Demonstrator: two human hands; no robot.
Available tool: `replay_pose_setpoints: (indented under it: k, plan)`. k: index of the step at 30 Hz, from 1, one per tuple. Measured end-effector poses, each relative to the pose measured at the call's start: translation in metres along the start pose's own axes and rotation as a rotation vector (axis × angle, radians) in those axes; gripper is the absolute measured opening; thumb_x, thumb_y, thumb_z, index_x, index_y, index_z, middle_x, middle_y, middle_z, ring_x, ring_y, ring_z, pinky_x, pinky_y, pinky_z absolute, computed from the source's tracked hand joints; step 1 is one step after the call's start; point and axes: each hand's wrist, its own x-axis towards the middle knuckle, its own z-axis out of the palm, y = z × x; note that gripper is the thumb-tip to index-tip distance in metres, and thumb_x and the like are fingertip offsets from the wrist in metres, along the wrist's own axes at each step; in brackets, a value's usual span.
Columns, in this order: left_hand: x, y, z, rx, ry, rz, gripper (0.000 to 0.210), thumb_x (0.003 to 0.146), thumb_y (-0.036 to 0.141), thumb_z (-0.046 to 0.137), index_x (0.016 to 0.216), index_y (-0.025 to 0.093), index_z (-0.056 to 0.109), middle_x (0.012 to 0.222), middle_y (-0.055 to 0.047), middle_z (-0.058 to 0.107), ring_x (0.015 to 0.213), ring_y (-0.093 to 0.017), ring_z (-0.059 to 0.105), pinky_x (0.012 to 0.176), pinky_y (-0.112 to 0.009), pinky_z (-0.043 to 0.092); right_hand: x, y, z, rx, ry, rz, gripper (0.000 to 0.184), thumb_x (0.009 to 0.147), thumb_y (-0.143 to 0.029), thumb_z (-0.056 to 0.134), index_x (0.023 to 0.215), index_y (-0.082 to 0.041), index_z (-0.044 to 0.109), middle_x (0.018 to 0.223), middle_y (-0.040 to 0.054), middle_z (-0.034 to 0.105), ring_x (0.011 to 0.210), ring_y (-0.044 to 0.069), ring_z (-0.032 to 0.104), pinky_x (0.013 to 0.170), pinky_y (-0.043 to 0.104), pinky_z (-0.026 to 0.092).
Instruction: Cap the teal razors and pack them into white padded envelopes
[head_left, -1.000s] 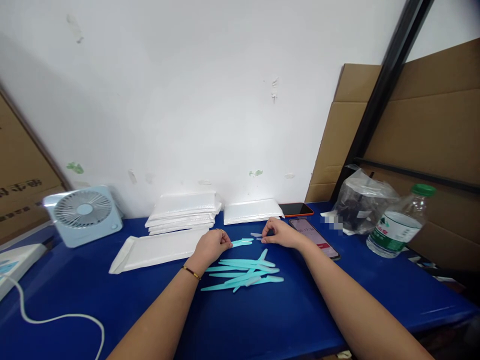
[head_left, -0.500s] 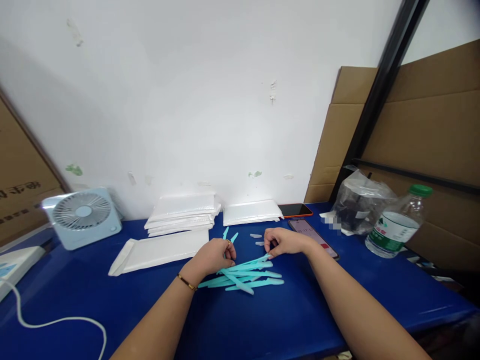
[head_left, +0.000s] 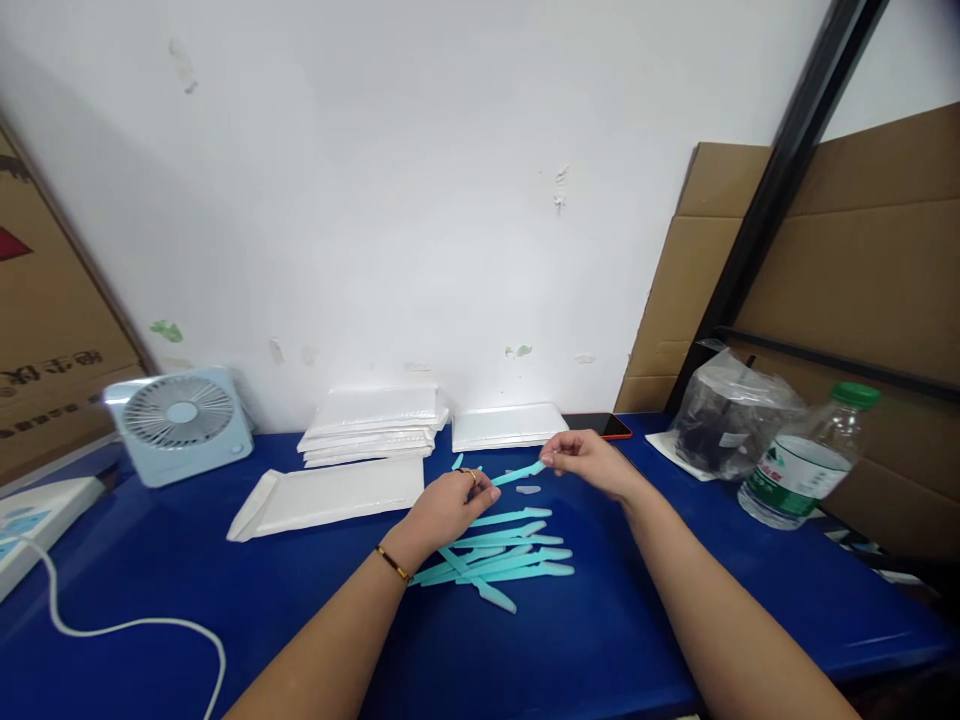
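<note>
A turquoise eyebrow razor (head_left: 517,474) is held level above the blue table by both hands. My left hand (head_left: 448,502) is closed around its handle end, and my right hand (head_left: 589,462) pinches the opposite, blade end. Just below lie several more turquoise eyebrow razors (head_left: 517,570) in a loose, overlapping pile, most with their pale covered ends to the right. A small translucent blade cap (head_left: 528,489) rests on the table behind the pile. Near my left fingers, another turquoise piece (head_left: 457,462) shows partly behind the hand.
White padded envelopes (head_left: 371,425) are stacked by the wall, with a single envelope (head_left: 330,497) in front and another pack (head_left: 508,426) to the right. A phone (head_left: 600,427), a bottle (head_left: 806,465) and a bagged cup (head_left: 731,415) stand right. A fan (head_left: 182,425) and white cable (head_left: 135,625) are left.
Both hands have lifted one eyebrow razor off the pile and moved it back, away from me. My right hand now covers most of the nearer phone. The view has shifted slightly.
</note>
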Motion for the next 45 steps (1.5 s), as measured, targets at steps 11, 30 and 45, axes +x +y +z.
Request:
replay_pose_setpoints:
  k: [11, 30, 45]
  plan:
    - [0.008, -0.022, 0.001, 0.109, 0.015, -0.108, 0.027, 0.082, 0.040, 0.045, 0.075, 0.018, 0.060, 0.077, -0.004, 0.061, 0.073, -0.017, 0.056, 0.063, -0.025, 0.038, 0.013, 0.018, 0.034, 0.138, 0.001, 0.115, 0.032, 0.062, -0.040, 0.071, 0.074, -0.011, 0.065, 0.065, 0.0018, 0.060, 0.054, 0.008, 0.050, 0.053, 0.021, 0.040]
    - [0.025, -0.041, 0.013, 0.248, 0.108, -0.028, 0.026, 0.082, 0.025, 0.051, 0.105, 0.026, 0.063, 0.106, -0.004, 0.060, 0.099, -0.020, 0.053, 0.086, -0.029, 0.038, 0.025, 0.039, 0.029, -0.637, 0.140, -0.006, 0.024, 0.071, -0.038, 0.063, 0.084, -0.019, 0.070, 0.082, 0.0046, 0.061, 0.072, 0.016, 0.052, 0.067, 0.026, 0.039]
    - [0.011, -0.021, 0.007, 0.093, -0.121, -0.053, 0.019, 0.074, 0.037, 0.056, 0.071, 0.020, 0.064, 0.068, 0.000, 0.064, 0.061, -0.014, 0.055, 0.052, -0.023, 0.034, 0.001, 0.012, 0.024, -0.494, -0.362, 0.038, 0.023, 0.066, -0.038, 0.067, 0.074, -0.017, 0.065, 0.064, 0.0011, 0.058, 0.058, 0.014, 0.052, 0.052, 0.022, 0.035]
